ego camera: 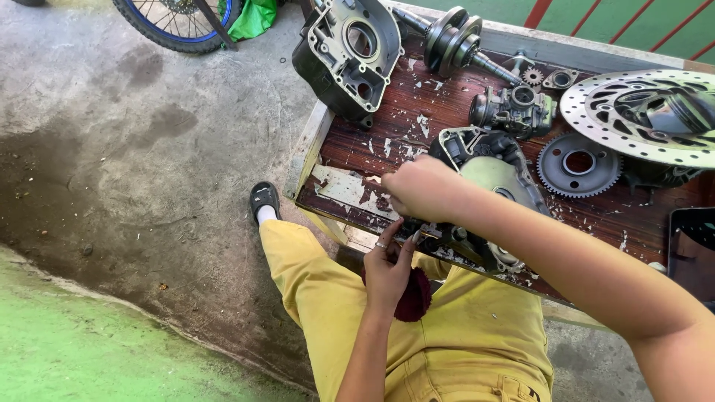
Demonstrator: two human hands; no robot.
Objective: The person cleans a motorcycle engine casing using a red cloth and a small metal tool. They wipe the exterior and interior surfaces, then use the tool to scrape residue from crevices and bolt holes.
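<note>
Engine cover (488, 175) lies at the near edge of the wooden table (350, 186), both hands on it.
Right hand (421, 186) closes over its left end; left hand (387, 264) pinches narrowly just below, a dark red rag (417, 298) under the palm. Beyond the grip lies a toothed gear (579, 164).

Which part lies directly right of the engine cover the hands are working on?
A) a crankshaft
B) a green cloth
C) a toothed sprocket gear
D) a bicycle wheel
C: the round toothed sprocket gear lies flat on the wooden table just right of the engine cover, which the right hand rests on while the left hand works at its near edge.
</note>
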